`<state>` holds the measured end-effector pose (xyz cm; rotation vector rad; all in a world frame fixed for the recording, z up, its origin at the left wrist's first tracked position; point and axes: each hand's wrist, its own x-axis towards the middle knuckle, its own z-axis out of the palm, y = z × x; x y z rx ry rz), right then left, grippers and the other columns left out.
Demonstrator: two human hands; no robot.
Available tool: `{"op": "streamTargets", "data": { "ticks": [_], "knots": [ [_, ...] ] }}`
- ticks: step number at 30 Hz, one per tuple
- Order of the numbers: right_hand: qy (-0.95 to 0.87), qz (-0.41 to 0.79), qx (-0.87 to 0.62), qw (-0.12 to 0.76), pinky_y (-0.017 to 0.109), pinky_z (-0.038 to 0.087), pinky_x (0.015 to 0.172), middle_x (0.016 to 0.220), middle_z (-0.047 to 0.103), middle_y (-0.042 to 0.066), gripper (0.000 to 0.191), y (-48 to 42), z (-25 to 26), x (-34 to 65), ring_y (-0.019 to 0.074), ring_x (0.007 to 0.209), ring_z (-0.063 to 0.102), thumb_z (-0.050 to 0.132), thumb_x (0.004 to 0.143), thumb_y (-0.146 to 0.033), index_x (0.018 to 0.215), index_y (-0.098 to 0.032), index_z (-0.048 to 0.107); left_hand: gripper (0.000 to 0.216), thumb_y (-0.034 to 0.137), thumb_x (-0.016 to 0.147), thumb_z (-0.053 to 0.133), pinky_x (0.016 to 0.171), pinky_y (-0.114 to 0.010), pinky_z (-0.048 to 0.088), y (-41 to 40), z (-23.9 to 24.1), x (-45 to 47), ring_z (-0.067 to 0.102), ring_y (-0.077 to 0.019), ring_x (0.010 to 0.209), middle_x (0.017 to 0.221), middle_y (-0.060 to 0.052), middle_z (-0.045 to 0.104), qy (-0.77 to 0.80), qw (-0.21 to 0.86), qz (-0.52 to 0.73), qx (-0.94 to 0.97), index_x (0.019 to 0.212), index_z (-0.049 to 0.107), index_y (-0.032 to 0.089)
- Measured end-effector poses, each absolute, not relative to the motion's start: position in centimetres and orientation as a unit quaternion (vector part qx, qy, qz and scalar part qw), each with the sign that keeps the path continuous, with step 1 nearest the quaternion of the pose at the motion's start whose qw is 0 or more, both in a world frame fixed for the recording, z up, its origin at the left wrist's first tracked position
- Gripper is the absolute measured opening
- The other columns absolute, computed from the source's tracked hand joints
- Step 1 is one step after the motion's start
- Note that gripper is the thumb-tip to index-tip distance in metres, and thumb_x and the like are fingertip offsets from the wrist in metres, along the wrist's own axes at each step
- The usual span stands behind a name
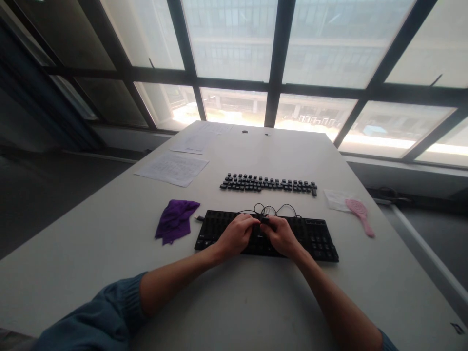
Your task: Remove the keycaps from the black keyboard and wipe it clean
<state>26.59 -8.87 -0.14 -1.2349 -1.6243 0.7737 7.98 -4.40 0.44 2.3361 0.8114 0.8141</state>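
Note:
A black keyboard lies across the table in front of me, with bare stretches where keycaps are off. Over its middle, my left hand and my right hand meet with fingers pinched together. Between the fingertips is a small dark piece that looks like a keycap, mostly covered by them. Behind the keyboard, loose black keycaps are laid out in rows. The keyboard's thin cable loops at its back edge, and a USB plug rests by its left end.
A crumpled purple cloth lies left of the keyboard. Printed papers are spread at the far left of the white table. To the right are a pink hairbrush and a clear plastic bag. Large windows stand beyond the far edge.

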Motion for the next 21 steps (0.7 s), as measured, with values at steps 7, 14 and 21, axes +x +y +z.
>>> {"op": "streamTargets", "data": {
  "ticks": [7, 14, 21],
  "knots": [
    [-0.655, 0.299, -0.509, 0.473, 0.025, 0.038, 0.062, 0.068, 0.056, -0.001, 0.017, -8.84, 0.07, 26.51, 0.0151, 0.066, 0.051, 0.058, 0.087, -0.018, 0.070, -0.017, 0.061, 0.029, 0.005, 0.090, 0.045, 0.090, -0.035, 0.047, -4.51, 0.40, 7.98, 0.057, -0.0203, 0.096, 0.094, -0.006, 0.065, 0.305, 0.273, 0.286, 0.866, 0.101, 0.068, 0.018],
    [-0.679, 0.309, -0.500, 0.439, 0.025, 0.040, 0.064, 0.069, 0.058, -0.001, 0.015, -8.66, 0.12, 26.61, 0.0155, 0.068, 0.052, 0.059, 0.086, -0.016, 0.071, -0.017, 0.060, 0.028, 0.005, 0.090, 0.046, 0.090, -0.036, 0.047, -4.37, 0.06, 7.92, 0.057, -0.0209, 0.097, 0.095, -0.007, 0.065, 0.304, 0.262, 0.286, 0.870, 0.100, 0.068, 0.018],
    [-0.717, 0.268, -0.460, 0.450, 0.028, 0.044, 0.073, 0.083, 0.064, 0.004, 0.014, -9.25, -0.17, 26.30, 0.0183, 0.077, 0.058, 0.056, 0.088, -0.012, 0.078, -0.018, 0.063, 0.014, 0.010, 0.086, 0.057, 0.088, -0.036, 0.048, -4.69, 0.80, 7.87, 0.057, -0.0218, 0.094, 0.093, -0.007, 0.064, 0.287, 0.242, 0.259, 0.890, 0.091, 0.067, 0.018]
  ]
}}
